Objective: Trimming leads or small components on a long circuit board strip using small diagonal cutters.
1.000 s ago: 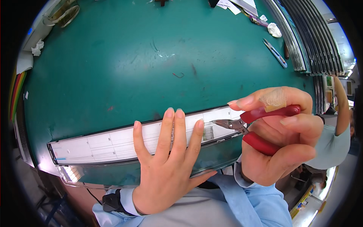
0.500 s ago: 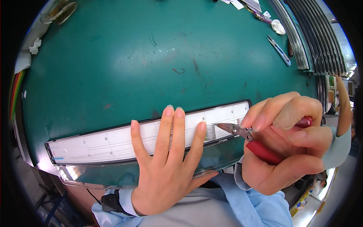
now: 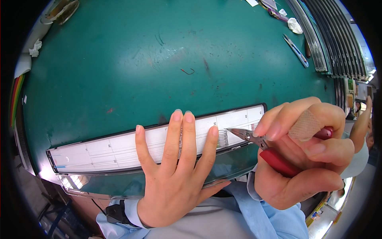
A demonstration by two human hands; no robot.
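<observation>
My left hand (image 3: pixel 171 171) lies flat, fingers spread, across a long, shallow black-edged case (image 3: pixel 264 106) with a white ruled insert (image 3: pixel 127 150). Its clear lid (image 3: pixel 115 185) is folded down toward me. My right hand (image 3: pixel 310 153), with a tan plaster on one finger, grips small red-handled pliers (image 3: pixel 278 161). Their metal tips touch or hover just at a row of fine dark wires or hooks (image 3: pixel 223 139) on the insert, beside my left index finger. Whether the jaws pinch anything is too small to tell. Farther off, a small reddish fish hook (image 3: pixel 187 72) lies on the green table.
The green table mat (image 3: pixel 127 79) has scuffs and stains. At the far right are blue-handled thread snips (image 3: pixel 295 51), crumpled white paper (image 3: pixel 294 26) and a stack of long clear-and-black cases (image 3: pixel 334 40). Another person's arm (image 3: pixel 360 123) shows at the right. Crumpled tissue (image 3: pixel 35 47) sits far left.
The view has shifted slightly. My right hand's fingers have loosened a little outward around the pliers, whose tips stay by the same row. My left hand stays flat in place.
</observation>
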